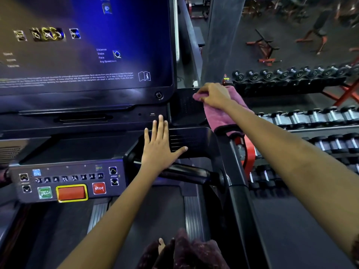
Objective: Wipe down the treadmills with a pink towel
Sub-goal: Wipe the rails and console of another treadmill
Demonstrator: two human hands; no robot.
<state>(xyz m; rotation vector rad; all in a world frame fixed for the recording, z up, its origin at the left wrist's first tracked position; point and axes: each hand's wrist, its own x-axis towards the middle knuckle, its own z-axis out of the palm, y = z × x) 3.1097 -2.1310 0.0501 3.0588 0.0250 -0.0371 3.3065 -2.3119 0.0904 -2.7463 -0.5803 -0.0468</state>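
Note:
I stand on a black treadmill whose console (194,140) fills the middle of the view, under a large lit blue screen (87,45). My right hand (214,96) grips a pink towel (219,117) and presses it on the console's upper right corner, beside the screen; the towel hangs down over the right side rail. My left hand (160,142) lies flat with fingers straight on the console's right tray, just below the screen's lower right corner.
A button panel (68,183) with a red STOP key and an orange-red bar sits lower left. The black handlebar (186,171) runs under my left wrist. Dumbbell racks (310,117) line the right side. Red-framed benches (266,49) stand on the dark floor beyond.

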